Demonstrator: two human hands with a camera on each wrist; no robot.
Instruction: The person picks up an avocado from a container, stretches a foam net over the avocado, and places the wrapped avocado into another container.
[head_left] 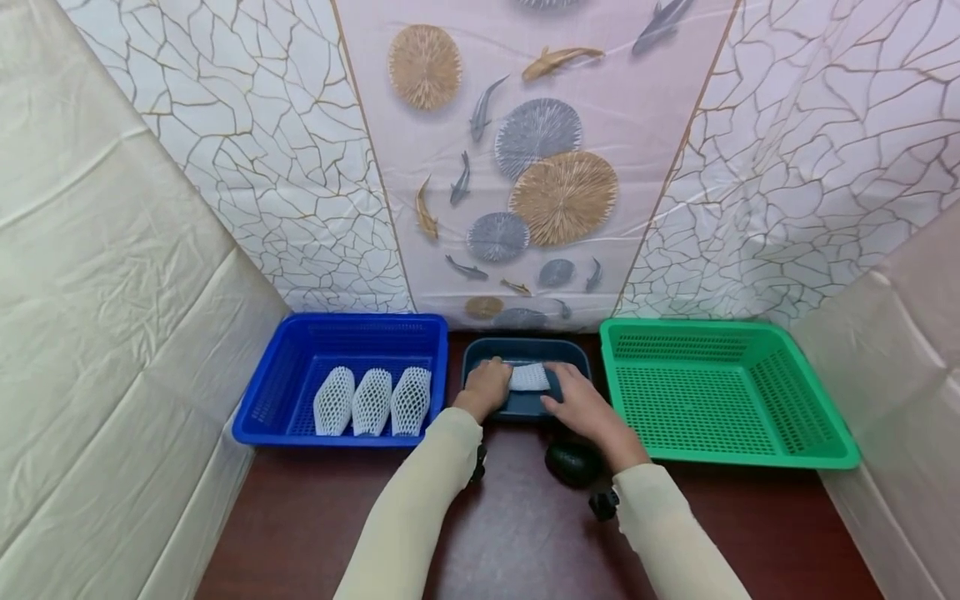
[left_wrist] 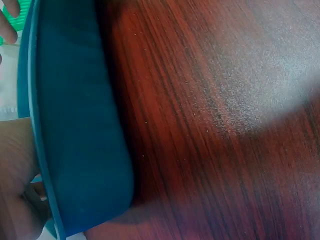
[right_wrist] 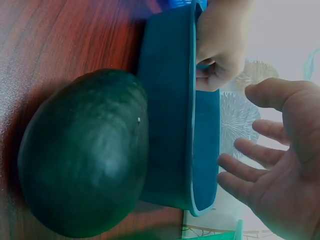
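Note:
A white foam net sleeve (head_left: pixel 529 377) lies across the small dark blue tray (head_left: pixel 525 414). My left hand (head_left: pixel 487 387) reaches into that tray from the left and grips the sleeve's left end with curled fingers; the fingertips are partly hidden. At the sleeve's right end, my right hand (head_left: pixel 581 404) is held over the tray's right side. Its fingers are spread and relaxed in the right wrist view, holding nothing. On the table just in front of the tray lies a dark green avocado (right_wrist: pixel 85 155), under my right wrist.
A blue basket (head_left: pixel 247 429) on the left holds three white foam nets (head_left: pixel 371 402) side by side; whether anything is inside them I cannot tell. To the right stands a green basket (head_left: pixel 750 457). A patterned cloth (head_left: pixel 562 200) hangs behind the brown table (head_left: pixel 517 517).

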